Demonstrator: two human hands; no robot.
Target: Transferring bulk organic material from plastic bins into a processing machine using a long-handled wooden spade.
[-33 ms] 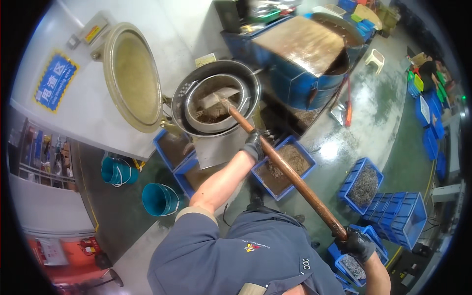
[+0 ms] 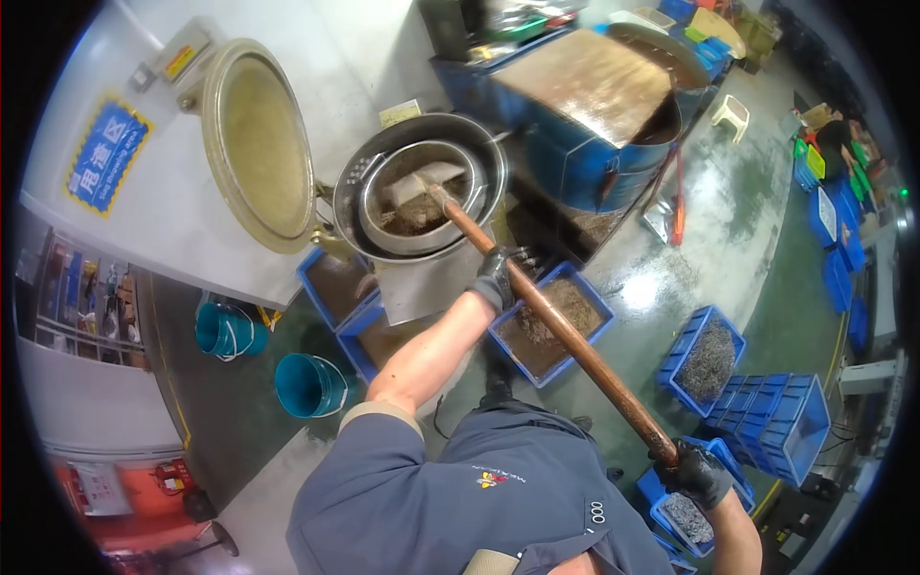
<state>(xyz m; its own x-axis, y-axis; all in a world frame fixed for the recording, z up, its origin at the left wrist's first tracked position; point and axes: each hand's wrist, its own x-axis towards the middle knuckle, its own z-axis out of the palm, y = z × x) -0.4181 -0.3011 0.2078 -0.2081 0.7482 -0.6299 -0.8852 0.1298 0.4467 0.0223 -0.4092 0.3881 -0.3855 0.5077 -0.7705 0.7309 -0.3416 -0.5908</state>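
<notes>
landmark: round drum. the shovel slants out of it toward the person's right; its blade lies within the drum's inner ring, among loose brown matter. how deep it bites, cannot tell.

left hand, black-gloved: closed round the shaft just outside the drum's near rim, presumably to steer and bear the blade end. right hand, gloved too: wrapped about the shaft's far end, well away from the drum; wide spacing likely buys leverage. pressure of either grip, cannot judge.

lid stands swung up, left of the drum, leaving its mouth open to the blade. blue crate with brown matter sits on the drum's near right, under the shaft; perhaps kept close for short carrying. teal buckets stand near left of the drum, off the shovel's line.
</notes>
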